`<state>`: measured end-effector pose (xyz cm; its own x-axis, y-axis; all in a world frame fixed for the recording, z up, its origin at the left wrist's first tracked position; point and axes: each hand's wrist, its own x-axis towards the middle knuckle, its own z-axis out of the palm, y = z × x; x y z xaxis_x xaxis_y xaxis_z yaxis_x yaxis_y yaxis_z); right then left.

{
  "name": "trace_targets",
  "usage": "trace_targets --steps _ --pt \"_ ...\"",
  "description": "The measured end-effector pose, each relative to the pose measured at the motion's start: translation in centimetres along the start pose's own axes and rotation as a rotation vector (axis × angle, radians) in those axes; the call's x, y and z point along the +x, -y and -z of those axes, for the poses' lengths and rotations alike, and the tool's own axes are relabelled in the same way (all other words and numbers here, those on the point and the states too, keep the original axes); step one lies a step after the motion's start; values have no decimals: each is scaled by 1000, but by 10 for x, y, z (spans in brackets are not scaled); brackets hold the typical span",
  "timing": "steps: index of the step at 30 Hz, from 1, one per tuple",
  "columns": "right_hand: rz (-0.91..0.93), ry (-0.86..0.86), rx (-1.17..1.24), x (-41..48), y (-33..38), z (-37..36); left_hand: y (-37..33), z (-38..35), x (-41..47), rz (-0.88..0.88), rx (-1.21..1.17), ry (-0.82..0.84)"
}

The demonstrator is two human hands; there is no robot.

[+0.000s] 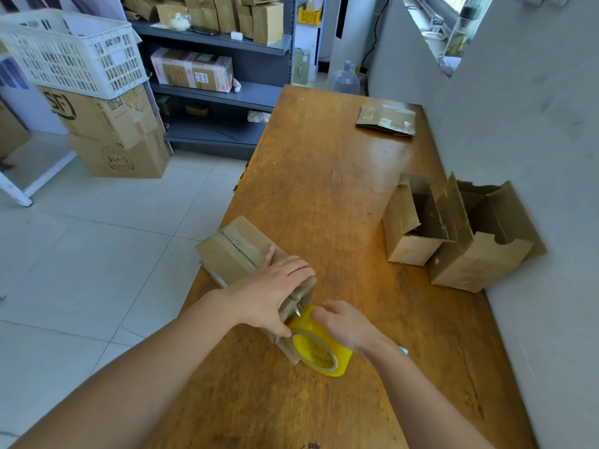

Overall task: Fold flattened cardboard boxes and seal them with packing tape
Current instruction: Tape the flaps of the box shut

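A folded cardboard box lies on its side at the left edge of the wooden table, its taped seam facing up. My left hand grips the box's near end, fingers over the top and thumb down its near face. My right hand holds a yellow roll of packing tape against that near end, and a short stretch of clear tape runs from the roll onto the box.
Two folded boxes with open tops stand by the grey wall on the right. A flattened box lies at the table's far end. Shelves of parcels, stacked cartons and a white basket stand on the left beyond the tiled floor.
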<state>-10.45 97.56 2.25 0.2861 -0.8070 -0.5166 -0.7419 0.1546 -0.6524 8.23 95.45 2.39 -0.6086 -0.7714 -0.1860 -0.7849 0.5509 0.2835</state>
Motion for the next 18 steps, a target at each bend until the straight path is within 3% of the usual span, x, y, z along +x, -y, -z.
trace_targets --steps 3,9,11,14,15,18 --pt "-1 6 33 0 2 -6 10 6 0 -47 15 30" --pt "-25 53 416 -1 10 -32 36 15 -11 8 174 72" --pt "-36 36 458 0 14 -39 39 17 -20 72 58 86" --pt "-71 -2 498 2 21 -47 35 21 -25 196 -295 83" --pt "-82 -16 513 3 22 -49 32 19 -23 224 -302 48" --pt "-99 -53 547 2 25 -55 31 -5 -14 262 -3 -113"
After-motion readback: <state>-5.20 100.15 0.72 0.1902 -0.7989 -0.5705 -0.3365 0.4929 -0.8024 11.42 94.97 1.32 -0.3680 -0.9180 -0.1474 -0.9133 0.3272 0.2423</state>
